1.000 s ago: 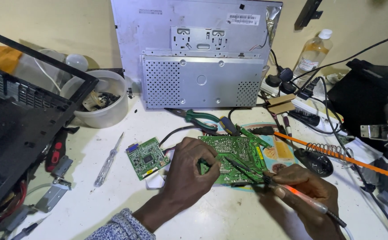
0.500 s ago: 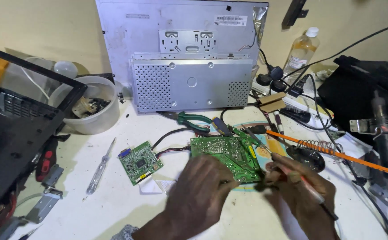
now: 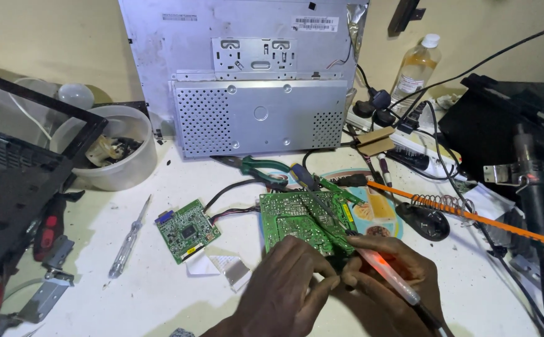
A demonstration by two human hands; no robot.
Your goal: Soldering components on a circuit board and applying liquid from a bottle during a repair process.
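A large green circuit board (image 3: 300,219) lies on the white table in front of me. My left hand (image 3: 287,287) rests at its near edge, fingers pinched together against the board; whether they hold anything small is hidden. My right hand (image 3: 393,281) grips a pen-like soldering iron (image 3: 381,267) with a glowing red body, its tip touching the board's near right corner. A smaller green circuit board (image 3: 186,231) sits to the left, joined by wires and a flat ribbon cable (image 3: 222,265).
A metal monitor back panel (image 3: 259,115) leans against the wall. Green-handled pliers (image 3: 262,167) lie behind the board, a clear screwdriver (image 3: 128,240) to the left. White bowl (image 3: 119,171), black frame (image 3: 16,187), orange-corded soldering stand (image 3: 431,215), power strip (image 3: 409,150) and bottle (image 3: 415,68) surround.
My left hand has slid from on top of the large board back to its near edge, uncovering the board. The right hand keeps the iron at the board's near right corner.
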